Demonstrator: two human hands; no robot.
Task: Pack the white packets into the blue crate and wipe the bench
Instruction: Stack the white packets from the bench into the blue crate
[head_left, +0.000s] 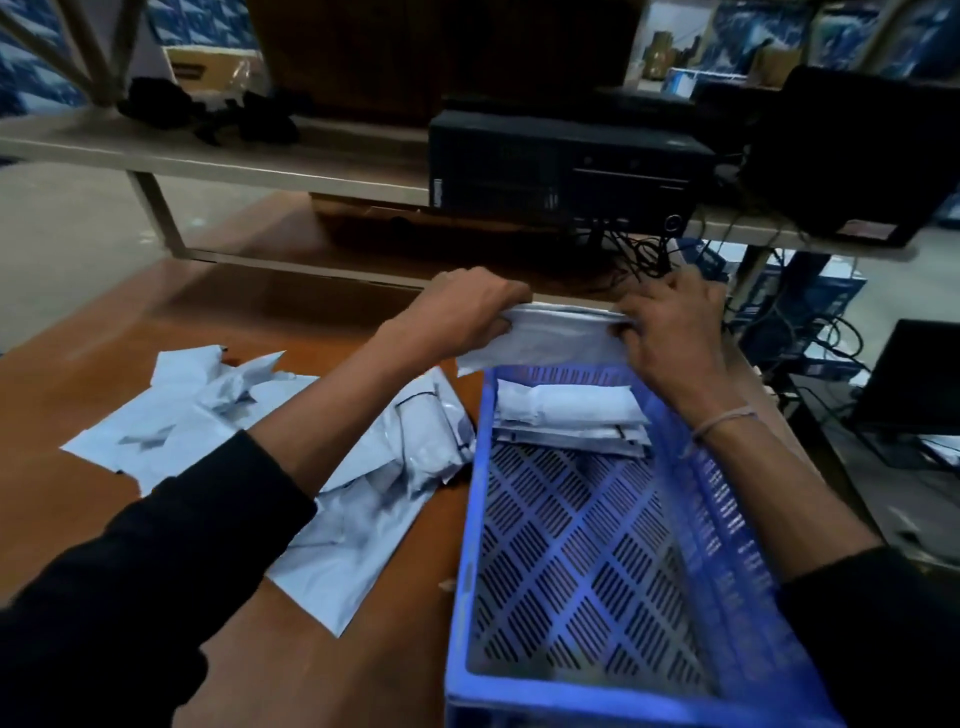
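Note:
A blue perforated crate stands on the right of the brown bench. Several white packets lie stacked at the crate's far end. I hold another white packet above the crate's far rim. My left hand grips its left end and my right hand pinches its right end. A heap of loose white packets lies on the bench left of the crate, partly hidden under my left forearm.
A shelf runs across just beyond my hands, carrying a black computer case and black cloth. Cables hang behind the crate. More black equipment sits to the right, off the bench.

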